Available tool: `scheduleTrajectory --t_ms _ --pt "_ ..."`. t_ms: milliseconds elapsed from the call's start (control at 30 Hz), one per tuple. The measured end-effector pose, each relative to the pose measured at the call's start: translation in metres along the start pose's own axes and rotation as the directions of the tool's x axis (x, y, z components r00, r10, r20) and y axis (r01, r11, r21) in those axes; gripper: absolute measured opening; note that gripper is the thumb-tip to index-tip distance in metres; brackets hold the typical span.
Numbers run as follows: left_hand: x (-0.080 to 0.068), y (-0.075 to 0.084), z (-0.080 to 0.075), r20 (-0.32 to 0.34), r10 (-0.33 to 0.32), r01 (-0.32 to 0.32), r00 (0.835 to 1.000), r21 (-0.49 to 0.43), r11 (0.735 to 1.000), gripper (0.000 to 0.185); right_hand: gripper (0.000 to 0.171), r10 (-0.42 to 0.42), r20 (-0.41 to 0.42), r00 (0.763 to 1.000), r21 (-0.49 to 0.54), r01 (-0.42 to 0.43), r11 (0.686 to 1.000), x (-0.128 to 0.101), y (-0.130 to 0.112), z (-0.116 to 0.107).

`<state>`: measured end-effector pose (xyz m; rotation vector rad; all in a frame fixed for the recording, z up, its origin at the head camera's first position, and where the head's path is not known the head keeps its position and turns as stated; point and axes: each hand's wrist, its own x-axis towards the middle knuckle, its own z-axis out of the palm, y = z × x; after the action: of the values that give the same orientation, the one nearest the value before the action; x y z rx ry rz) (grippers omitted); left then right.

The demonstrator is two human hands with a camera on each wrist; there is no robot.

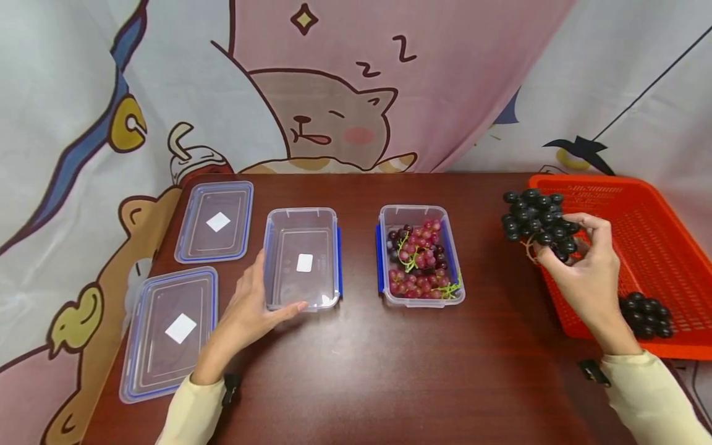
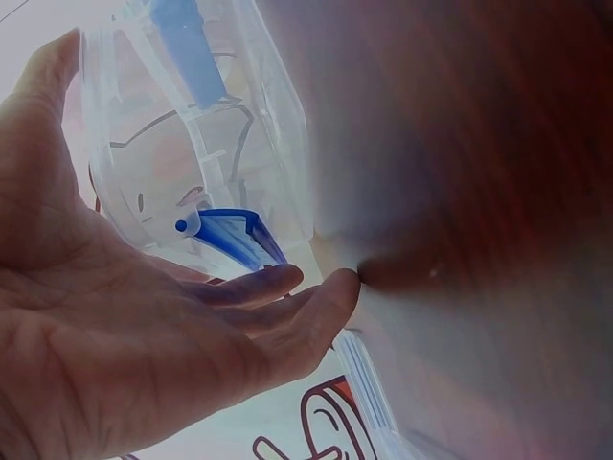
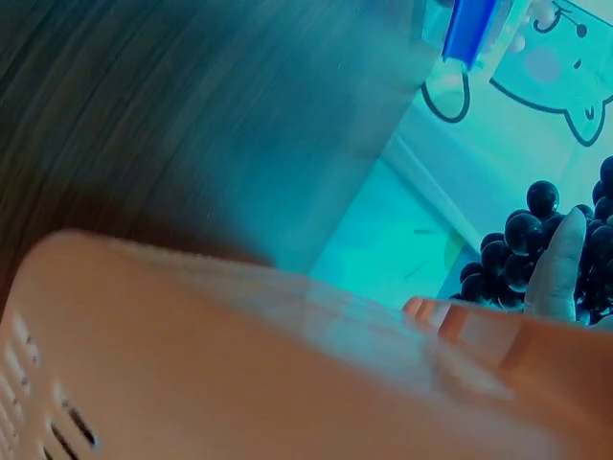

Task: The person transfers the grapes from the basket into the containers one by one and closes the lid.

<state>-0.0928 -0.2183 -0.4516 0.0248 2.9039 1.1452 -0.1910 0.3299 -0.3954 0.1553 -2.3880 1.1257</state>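
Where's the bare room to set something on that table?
Bare: the table between the sleeves, and the strip between the grape container and red basket. Crowded: the left side, with two lids, the empty container and the left hand; the basket's edge, where the right hand holds black grapes.

Behind the reddish-brown wooden desk [image 1: 345, 402] hangs a printed cloth [image 1: 461, 74] in white and pink, lightly creased. It shows a sleeping brown animal [image 1: 334, 117], a four-pointed star [image 1: 304, 20] above it, a yellow bell [image 1: 128, 123] on the left and a dark bird [image 1: 584, 150] on the right. Light glares softly off the desktop; the right wrist view is strongly tinted, so colours there seem unreliable
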Motion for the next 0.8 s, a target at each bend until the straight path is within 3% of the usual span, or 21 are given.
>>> scheduleTrajectory --t_ms 233,533,800 --pt "-0.001 0.000 0.000 0.006 -0.006 0.006 1.000 0.007 1.000 0.134 0.067 -0.001 0.024 1.000 0.003 0.001 1.000 -0.007 -0.018 0.005" --pt "-0.002 0.000 0.000 0.017 -0.018 0.018 1.000 0.014 1.000 0.134 0.071 0.019 0.025 1.000 0.000 -0.019 1.000 -0.014 -0.007 0.011" --pt "-0.002 0.001 0.000 0.017 -0.014 0.014 1.000 0.010 1.000 0.134 0.074 -0.016 0.042 0.999 0.033 0.015 0.999 -0.018 -0.009 0.019"
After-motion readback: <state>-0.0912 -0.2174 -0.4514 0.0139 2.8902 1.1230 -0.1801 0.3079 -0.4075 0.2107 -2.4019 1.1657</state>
